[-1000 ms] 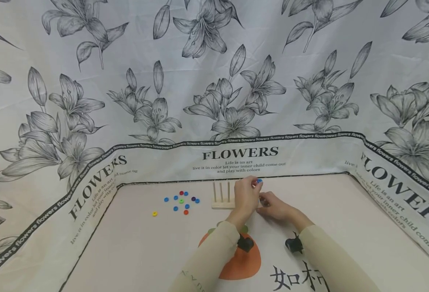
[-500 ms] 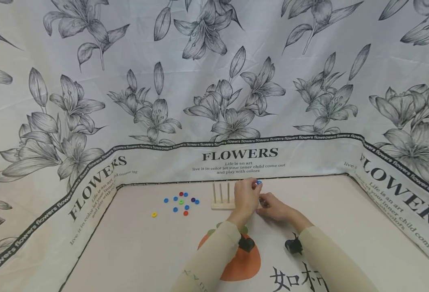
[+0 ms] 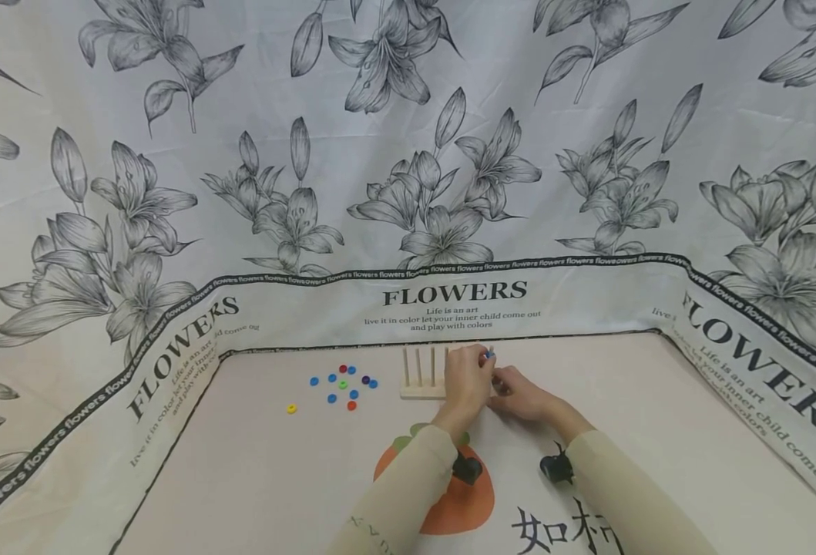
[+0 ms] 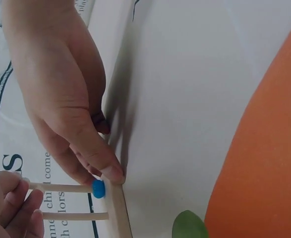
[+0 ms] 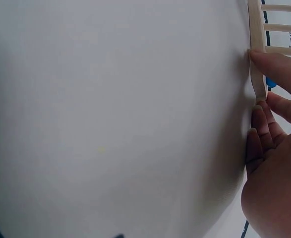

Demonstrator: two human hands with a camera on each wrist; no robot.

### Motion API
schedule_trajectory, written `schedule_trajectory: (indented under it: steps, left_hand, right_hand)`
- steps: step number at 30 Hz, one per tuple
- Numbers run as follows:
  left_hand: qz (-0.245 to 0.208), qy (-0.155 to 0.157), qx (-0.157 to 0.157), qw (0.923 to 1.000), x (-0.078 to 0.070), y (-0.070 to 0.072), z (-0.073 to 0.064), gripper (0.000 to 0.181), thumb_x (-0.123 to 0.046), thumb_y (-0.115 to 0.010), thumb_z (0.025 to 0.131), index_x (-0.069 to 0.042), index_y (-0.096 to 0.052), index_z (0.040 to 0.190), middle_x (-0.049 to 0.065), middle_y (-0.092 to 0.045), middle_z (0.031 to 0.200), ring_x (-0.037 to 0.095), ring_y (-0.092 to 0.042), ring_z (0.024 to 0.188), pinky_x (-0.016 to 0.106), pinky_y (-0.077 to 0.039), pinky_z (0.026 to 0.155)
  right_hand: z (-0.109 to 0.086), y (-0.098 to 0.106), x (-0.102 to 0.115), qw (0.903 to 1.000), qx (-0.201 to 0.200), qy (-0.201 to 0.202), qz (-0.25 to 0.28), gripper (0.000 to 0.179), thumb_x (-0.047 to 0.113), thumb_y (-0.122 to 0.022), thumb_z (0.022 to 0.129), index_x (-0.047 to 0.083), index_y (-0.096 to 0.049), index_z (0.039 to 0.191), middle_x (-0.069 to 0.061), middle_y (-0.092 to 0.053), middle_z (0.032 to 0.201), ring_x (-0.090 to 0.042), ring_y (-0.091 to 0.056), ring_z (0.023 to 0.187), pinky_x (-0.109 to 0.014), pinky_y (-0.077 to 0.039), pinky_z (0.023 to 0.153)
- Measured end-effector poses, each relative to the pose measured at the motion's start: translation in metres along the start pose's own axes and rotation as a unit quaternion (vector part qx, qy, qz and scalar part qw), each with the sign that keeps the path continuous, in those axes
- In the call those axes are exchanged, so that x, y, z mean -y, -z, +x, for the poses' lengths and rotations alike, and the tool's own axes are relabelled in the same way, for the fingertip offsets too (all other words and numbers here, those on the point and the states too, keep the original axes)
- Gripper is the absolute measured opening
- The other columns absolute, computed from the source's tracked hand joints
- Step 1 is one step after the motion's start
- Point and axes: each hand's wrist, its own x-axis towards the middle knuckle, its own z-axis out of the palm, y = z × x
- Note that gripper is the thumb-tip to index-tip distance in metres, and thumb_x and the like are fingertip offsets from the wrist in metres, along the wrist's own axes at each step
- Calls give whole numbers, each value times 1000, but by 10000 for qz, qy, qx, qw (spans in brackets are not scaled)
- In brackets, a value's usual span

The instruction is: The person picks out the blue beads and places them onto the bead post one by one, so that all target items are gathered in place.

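Note:
A wooden peg stand [image 3: 421,391] with several upright pegs is at the back middle of the table. My left hand [image 3: 468,378] pinches a small blue bead [image 3: 490,355] at the upper part of the rightmost peg, whose tip shows just above. In the left wrist view the fingertips of my left hand [image 4: 14,203] surround the peg's end and hide this bead. Another blue bead [image 4: 98,189] sits low on the same peg, against the base. My right hand [image 3: 525,395] grips the right end of the stand's base [image 5: 258,74], thumb on its front side.
Several loose beads lie left of the stand, among them a green bead [image 3: 343,385], an orange-red bead [image 3: 351,405] and a yellow bead [image 3: 292,408] farther left. A floral cloth wall [image 3: 456,297] rises behind the table. An orange persimmon print [image 3: 442,493] lies under my forearms.
My left hand has come down slightly with the blue bead, and the peg's tip now shows above it. The right hand keeps its grip on the stand's end.

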Motion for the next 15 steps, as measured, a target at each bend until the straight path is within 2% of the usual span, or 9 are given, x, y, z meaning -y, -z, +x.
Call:
schedule_trajectory:
  steps: [4,10,15]
  left_hand:
    - [-8,45,28,10000,1,-3,-2,11,-16,-73,95,-9,-78,101,-4,-69,75,4,-57,68,18,-47,64]
    - [-39,313,141,9994,5,-7,-9,8,-15,-72,95,-9,-77,96,-5,-65,71,5,-55,66,19,-47,60]
    - [161,334,55,9993,9,-13,-13,6,-13,-75,92,-8,-78,92,-1,-70,77,8,-60,72,20,-49,64]
  right_hand:
    - [-1,1,1,10000,-36,50,-34,62,20,-72,94,0,-48,147,-22,-51,137,-37,-52,120,-57,-45,103]
    - [-4,2,2,9999,-4,131,38,61,21,-69,94,-2,-47,146,-25,-50,135,-40,-51,119,-58,-46,101]
    - [-3,0,-3,9999,-33,92,102,60,22,-66,94,-3,-48,145,-27,-48,136,-44,-49,124,-61,-43,104]
